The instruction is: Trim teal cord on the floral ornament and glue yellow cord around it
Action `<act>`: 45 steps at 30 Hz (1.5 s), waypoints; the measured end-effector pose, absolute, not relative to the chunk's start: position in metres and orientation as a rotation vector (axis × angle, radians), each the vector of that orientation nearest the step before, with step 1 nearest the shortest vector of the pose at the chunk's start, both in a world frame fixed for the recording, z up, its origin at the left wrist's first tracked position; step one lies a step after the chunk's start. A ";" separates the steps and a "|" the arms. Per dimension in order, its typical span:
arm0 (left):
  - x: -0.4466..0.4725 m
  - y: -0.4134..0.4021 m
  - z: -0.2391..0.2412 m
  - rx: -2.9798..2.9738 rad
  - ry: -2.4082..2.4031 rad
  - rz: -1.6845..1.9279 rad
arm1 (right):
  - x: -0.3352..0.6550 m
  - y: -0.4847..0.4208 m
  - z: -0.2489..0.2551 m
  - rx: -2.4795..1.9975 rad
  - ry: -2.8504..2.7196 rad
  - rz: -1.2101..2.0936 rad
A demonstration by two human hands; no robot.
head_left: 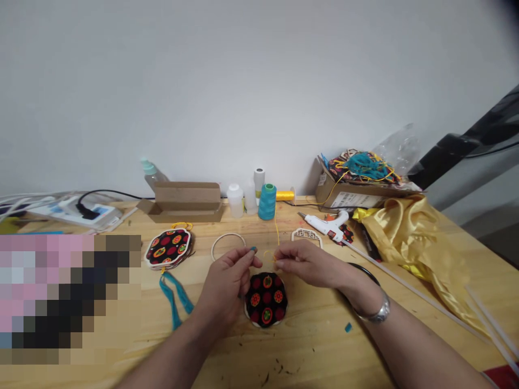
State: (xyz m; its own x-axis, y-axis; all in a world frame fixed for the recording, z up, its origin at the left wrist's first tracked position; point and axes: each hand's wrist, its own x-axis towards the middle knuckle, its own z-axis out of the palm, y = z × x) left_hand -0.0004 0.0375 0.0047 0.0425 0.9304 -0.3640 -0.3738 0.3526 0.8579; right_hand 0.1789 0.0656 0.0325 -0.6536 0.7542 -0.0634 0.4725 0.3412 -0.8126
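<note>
Upward from right grip (pixel 303 263), yellow thread (pixel 277 229)

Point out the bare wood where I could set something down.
The table is bare between the forearms, in front of the patterned disc, with a narrower strip between the teal tassel and the left hand. The back edge is crowded with spools, bottles and a glue gun; yellow cloth and glue sticks fill the right.

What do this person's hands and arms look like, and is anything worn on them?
Both forearms are bare, no sleeves or gloves in view. The left hand wears nothing visible; the right hand has a silver bracelet at its wrist.
</note>
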 end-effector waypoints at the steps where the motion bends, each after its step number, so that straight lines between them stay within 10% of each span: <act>1: 0.000 0.037 0.005 0.655 1.104 1.089 | 0.180 0.067 0.033 -1.097 -2.279 1.215; 45: 0.003 0.031 0.015 1.017 1.316 1.040 | 0.184 0.064 0.043 -1.033 -2.478 1.301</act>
